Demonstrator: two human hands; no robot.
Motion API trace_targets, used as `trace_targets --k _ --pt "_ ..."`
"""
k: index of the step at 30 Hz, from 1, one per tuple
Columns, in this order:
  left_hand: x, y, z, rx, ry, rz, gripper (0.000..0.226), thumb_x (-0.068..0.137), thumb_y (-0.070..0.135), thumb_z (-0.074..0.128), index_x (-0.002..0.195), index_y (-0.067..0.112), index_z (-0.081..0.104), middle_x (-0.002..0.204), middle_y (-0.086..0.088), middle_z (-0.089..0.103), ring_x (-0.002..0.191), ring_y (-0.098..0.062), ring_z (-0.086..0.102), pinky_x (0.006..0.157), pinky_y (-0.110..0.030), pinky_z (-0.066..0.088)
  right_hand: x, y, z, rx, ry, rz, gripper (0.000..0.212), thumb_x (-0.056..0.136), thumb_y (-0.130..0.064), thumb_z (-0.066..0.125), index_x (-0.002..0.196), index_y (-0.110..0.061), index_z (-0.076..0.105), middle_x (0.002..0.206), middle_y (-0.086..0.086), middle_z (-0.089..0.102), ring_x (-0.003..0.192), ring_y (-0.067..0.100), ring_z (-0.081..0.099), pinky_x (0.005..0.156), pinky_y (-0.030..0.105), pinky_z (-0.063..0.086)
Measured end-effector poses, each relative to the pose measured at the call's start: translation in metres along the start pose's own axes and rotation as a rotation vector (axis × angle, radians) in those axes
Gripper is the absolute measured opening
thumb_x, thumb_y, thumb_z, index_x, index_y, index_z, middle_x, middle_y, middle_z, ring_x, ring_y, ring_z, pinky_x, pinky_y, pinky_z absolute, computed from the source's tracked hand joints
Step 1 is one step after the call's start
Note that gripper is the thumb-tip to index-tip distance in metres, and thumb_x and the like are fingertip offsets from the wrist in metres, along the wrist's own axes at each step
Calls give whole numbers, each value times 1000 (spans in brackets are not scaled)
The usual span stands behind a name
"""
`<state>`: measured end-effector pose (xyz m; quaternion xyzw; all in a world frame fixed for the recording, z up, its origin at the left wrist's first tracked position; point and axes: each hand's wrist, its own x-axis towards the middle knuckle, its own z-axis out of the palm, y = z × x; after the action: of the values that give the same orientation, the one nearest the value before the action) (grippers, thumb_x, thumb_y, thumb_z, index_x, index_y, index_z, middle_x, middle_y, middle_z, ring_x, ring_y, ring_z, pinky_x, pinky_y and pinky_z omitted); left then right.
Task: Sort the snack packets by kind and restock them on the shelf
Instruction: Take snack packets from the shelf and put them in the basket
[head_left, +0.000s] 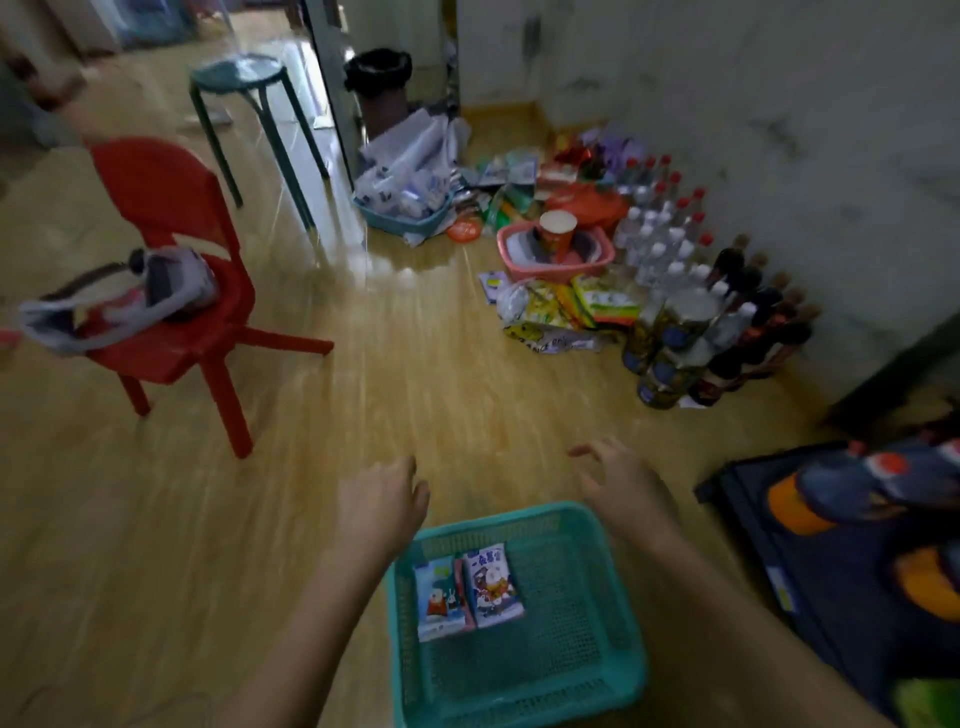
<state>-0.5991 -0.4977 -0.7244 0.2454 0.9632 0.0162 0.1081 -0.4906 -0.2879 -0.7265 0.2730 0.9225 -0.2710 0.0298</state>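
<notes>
My left hand (382, 501) and right hand (623, 486) hover over the floor (415, 389), fingers loose and spread, holding nothing. The teal basket (571, 654) sits between my forearms, just behind the hands. Two snack packets (470, 590) lie flat inside it. A pile of packets (566, 306) lies well ahead, beside bottles (670, 234).

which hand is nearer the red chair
Left. The left hand hovers beyond the far left corner of the teal basket, toward the red chair. The right hand is beyond the far right corner, farther from the chair.
</notes>
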Motion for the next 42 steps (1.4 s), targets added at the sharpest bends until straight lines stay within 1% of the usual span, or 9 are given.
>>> trace_targets --k 5,8,16,20,24,30,32,36,42 --pt "-42 71 -231 -4 276 209 29 96 40 38 112 24 56 98 4 71 89 -18 66 64 -29 45 -76 -57 -222 -51 173 -36 23 92 -26 49 113 -26 60 120 -7 57 110 17 55 85 34 48" --pt "-79 122 -359 4 337 369 31 95 45 37 112 25 53 98 6 69 90 -18 65 64 -29 45 -141 -85 -350 -74 280 -6 23 92 -29 51 113 -27 59 116 -9 58 107 13 54 85 29 47" --pt "-173 234 -544 -124 494 744 28 89 47 48 95 22 59 84 2 68 80 -23 65 57 -30 45 -325 -114 -566 -235 544 178 29 94 -40 43 121 -34 51 121 -15 53 113 9 50 78 24 41" --pt "-230 288 -572 -215 482 956 25 90 45 49 97 23 60 87 2 69 83 -20 65 51 -27 38 -430 -109 -598 -249 636 352 30 94 -40 44 123 -34 50 123 -17 52 115 7 49 82 25 45" --pt "-293 341 -571 -276 419 1186 31 92 48 44 110 27 59 97 6 68 88 -17 65 66 -30 50 -524 -104 -597 -253 731 540 31 94 -39 45 124 -33 51 123 -15 54 115 8 50 81 26 44" --pt "-399 429 -569 -429 378 1484 27 90 42 51 108 25 62 100 5 67 96 -18 63 69 -29 44 -647 -89 -599 -267 928 809 25 90 -39 51 113 -35 58 115 -18 60 111 10 56 84 31 49" --pt "-430 456 -568 -481 362 1553 29 91 42 50 112 26 60 104 8 66 100 -14 61 73 -27 45 -683 -80 -605 -268 998 882 22 87 -37 54 108 -34 61 110 -17 62 108 11 59 84 34 50" --pt "-478 513 -558 -539 292 1670 31 91 44 49 115 27 57 107 13 64 102 -9 59 78 -24 45 -742 -49 -617 -274 1046 1019 21 88 -36 56 108 -34 62 109 -18 62 107 10 58 75 25 42" --pt "-535 614 -546 -522 207 1698 29 91 44 48 111 26 58 108 11 62 109 -11 54 83 -28 43 -800 26 -661 -252 1072 1093 20 88 -36 56 107 -33 61 105 -19 59 104 14 59 74 30 43"
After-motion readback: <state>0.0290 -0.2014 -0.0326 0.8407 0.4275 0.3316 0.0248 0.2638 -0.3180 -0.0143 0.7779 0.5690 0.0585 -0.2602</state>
